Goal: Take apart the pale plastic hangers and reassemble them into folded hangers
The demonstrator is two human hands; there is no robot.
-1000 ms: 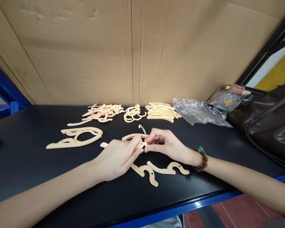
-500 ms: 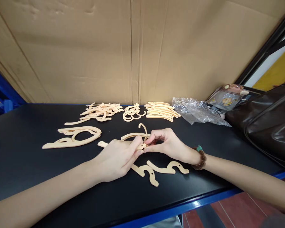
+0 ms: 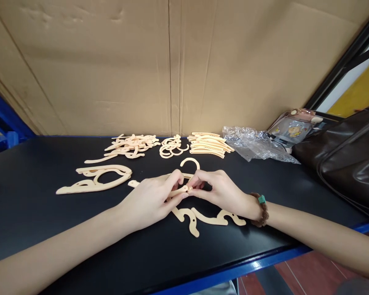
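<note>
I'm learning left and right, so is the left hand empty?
No, the left hand pinches a pale wood-coloured piece whose end sticks out toward the right hand.

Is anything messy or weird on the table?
A little: one pale strip sticks out from the jumbled leftmost pile, while the rightmost pile lies fairly neatly side by side. The clear plastic beside that is crumpled. I see nothing spilled or clearly broken.

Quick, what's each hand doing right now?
Left hand: closed, holding a beige hanger strip.
Right hand: closed, pinching a beige hanger hook.
</note>
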